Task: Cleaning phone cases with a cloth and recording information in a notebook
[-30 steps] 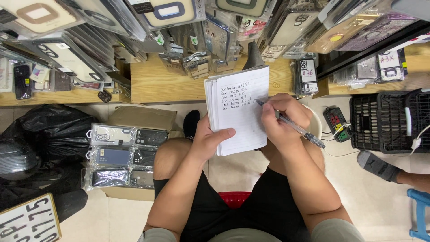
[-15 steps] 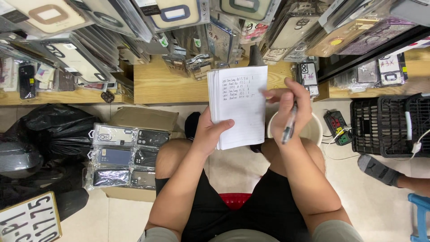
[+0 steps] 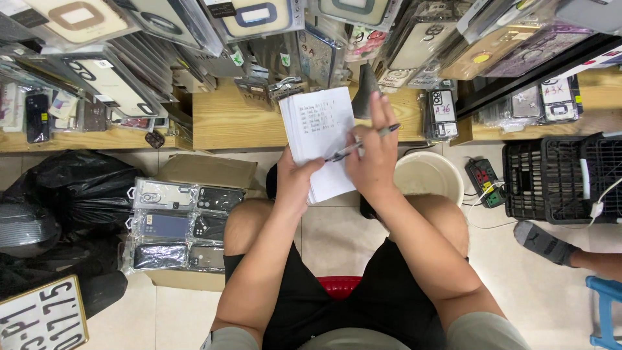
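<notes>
A seated person is seen from above, with bare knees and black shorts at the bottom of the view. A small white notepad (image 3: pixel 321 139) with a few lines of handwriting at its top is held upright in front of the knees, just before a wooden shelf (image 3: pixel 240 123). The notepad is gripped from below by the left hand (image 3: pixel 295 181), whose grip is closed on it, with the thumb laid across the lower left of the page. The right hand (image 3: pixel 372 155) is laid over the right edge of the notepad, its fingers spread and raised; a dark pen (image 3: pixel 359 144) is pinched in its grip, held nearly level and pointing left across the page. A pale round bucket (image 3: pixel 431 175) is set on the tiled floor just to the right of the right hand. Further right, a power strip (image 3: pixel 483 181) and a black plastic crate (image 3: pixel 560 178) are seen, and a grey-socked foot (image 3: pixel 544 241) of another person is seen beside them. To the left of the knees, a cardboard box (image 3: pixel 207 170) is covered with packaged phone cases (image 3: pixel 178 223), with a black plastic bag (image 3: pixel 71 188) beyond it. Many more packaged phone cases are hung overhead along the top of the view.
</notes>
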